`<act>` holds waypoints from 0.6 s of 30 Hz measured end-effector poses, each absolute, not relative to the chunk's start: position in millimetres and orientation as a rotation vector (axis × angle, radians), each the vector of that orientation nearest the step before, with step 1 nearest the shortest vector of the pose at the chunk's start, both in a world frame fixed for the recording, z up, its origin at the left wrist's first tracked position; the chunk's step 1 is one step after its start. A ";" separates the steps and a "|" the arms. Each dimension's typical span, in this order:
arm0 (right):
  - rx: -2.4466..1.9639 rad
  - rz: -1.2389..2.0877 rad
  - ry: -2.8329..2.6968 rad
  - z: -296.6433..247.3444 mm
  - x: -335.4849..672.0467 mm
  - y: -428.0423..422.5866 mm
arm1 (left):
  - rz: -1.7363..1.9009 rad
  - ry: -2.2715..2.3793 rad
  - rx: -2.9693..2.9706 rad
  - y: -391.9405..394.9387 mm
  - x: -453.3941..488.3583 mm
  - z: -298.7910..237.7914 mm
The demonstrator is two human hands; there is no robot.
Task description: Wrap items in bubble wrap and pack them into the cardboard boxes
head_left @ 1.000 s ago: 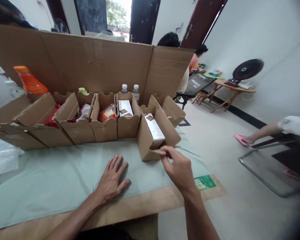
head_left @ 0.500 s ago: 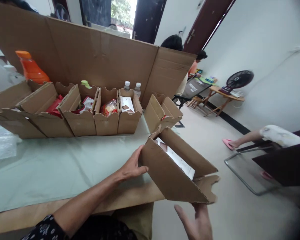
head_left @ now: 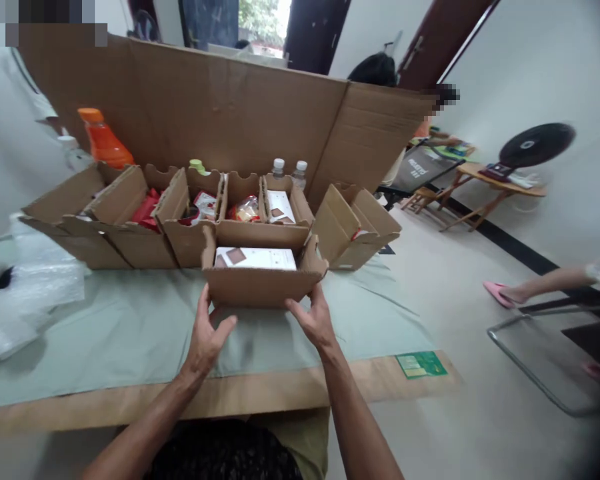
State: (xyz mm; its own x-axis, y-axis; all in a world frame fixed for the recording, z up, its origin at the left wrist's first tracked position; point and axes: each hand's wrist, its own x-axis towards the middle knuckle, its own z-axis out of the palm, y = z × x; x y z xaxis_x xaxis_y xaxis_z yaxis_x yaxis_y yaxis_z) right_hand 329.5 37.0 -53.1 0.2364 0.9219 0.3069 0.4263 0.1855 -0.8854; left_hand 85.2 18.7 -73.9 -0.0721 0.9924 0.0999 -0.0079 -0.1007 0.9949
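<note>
Between my hands is an open cardboard bin (head_left: pixel 260 287), turned sideways over the cloth-covered table. Inside it lies a white box (head_left: pixel 275 259) with brown squares printed on it. My left hand (head_left: pixel 207 337) grips the bin's left end, thumb along the near side. The right end is gripped by my right hand (head_left: pixel 313 317), its thumb against the near wall. Fingers behind the ends are partly hidden. Just behind stands a row of cardboard bins (head_left: pixel 190 243) holding a red packet (head_left: pixel 147 210), snack bags (head_left: pixel 245 209) and another white box (head_left: pixel 281 207).
A separate cardboard bin (head_left: pixel 337 230) stands right of the row. Behind rises a tall cardboard panel (head_left: pixel 230 107), with an orange bottle (head_left: pixel 107 140) before it. Bubble wrap (head_left: pixel 45 280) lies left; a green packet (head_left: pixel 421 364) is at the front edge. People sit beyond.
The held bin has moved left from beyond the table's right edge and turned sideways, in front of the row. My right hand has come up to its right end. The view has shifted.
</note>
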 end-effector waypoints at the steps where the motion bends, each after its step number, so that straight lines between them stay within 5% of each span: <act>1: -1.408 0.582 -1.357 -57.2 325.1 43.5 | 1.362 1.206 1.263 22.5 83.1 -74.4; 8: -1.521 0.500 -1.245 -76.2 325.1 14.8 | 1.354 1.303 1.363 26.0 72.0 -78.6; 14: -1.350 -0.311 -1.614 15.2 331.7 11.2 | 1.307 1.373 1.343 33.9 68.7 -86.0; 18: -1.382 -0.502 -2.157 68.4 329.7 50.6 | 1.261 1.380 1.359 35.6 76.5 -84.7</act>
State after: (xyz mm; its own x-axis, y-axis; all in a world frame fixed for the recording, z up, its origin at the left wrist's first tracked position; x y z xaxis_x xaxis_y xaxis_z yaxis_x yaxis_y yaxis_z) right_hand 329.7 50.6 68.4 -0.3404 0.7172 0.6081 0.9120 0.4093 0.0277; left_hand 76.5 35.6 -84.7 -0.0957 0.9907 0.0963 0.1854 -0.0773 0.9796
